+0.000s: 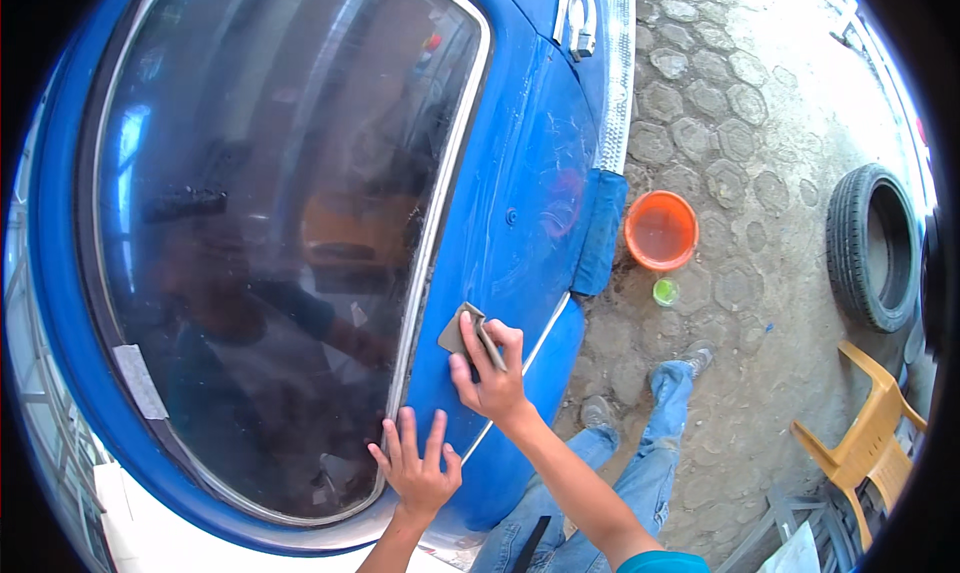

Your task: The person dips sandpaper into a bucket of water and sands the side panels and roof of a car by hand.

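Observation:
My right hand [490,371] presses a folded, grey-brown sheet of sandpaper [458,335] against the blue car body [505,273], just below the side window. Its fingers are closed on the sheet, and one edge of the sheet stands up between them. Lower and to the left, my left hand [420,470] rests with fingers spread at the corner of the dark window [290,223]. Its fingertips touch the pale window trim [432,228] and the paint beside it. Whitish scuffs and streaks mark the blue panel above my right hand.
An orange bucket [661,232] of cloudy liquid stands on the paving beside the car, with a small green-topped container [665,292] near it. Blue cloth [601,228] hangs on the running board [616,83]. Farther right are a tyre [872,248] and an overturned yellow chair [862,423].

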Motion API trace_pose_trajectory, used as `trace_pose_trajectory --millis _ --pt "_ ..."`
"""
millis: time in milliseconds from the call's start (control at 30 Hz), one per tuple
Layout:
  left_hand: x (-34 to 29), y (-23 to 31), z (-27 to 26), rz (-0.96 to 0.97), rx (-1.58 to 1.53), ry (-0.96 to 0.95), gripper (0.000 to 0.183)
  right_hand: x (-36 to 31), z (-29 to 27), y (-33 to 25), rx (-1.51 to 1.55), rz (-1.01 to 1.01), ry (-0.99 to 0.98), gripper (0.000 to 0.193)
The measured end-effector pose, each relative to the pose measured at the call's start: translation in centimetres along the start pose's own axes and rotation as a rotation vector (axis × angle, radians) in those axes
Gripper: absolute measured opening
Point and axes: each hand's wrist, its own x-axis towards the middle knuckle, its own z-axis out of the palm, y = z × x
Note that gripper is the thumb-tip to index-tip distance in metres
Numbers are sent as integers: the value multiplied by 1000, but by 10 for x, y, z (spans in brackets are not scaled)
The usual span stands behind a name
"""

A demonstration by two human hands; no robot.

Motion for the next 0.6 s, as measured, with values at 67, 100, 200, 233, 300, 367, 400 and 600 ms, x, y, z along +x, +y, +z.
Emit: trace_pose_trajectory --millis 67,100,200,233,300,367,400,600 --pt "-16 12 11 73 -202 -27 45 11 -5 10 -56 -97 27 44" --pt "-29 19 18 62 -218 -30 45 24 -6 25 -97 -154 55 42" --pt "-63 50 32 -31 -593 5 28 69 -7 50 -38 -50 161 32" --pt "-80 61 38 -48 -610 0 28 74 -7 48 65 38 239 29" --pt "-135 81 63 69 -886 -165 26 61 -3 28 2 -3 220 26" --pt "-202 109 87 80 -980 -388 25 39 -3 23 -62 -50 203 24" --pt "-219 126 102 120 -1063 -604 26 25 -6 32 -12 -54 181 23" --pt "-276 198 142 105 -1113 -1090 44 63 4 76 179 342 356 20"
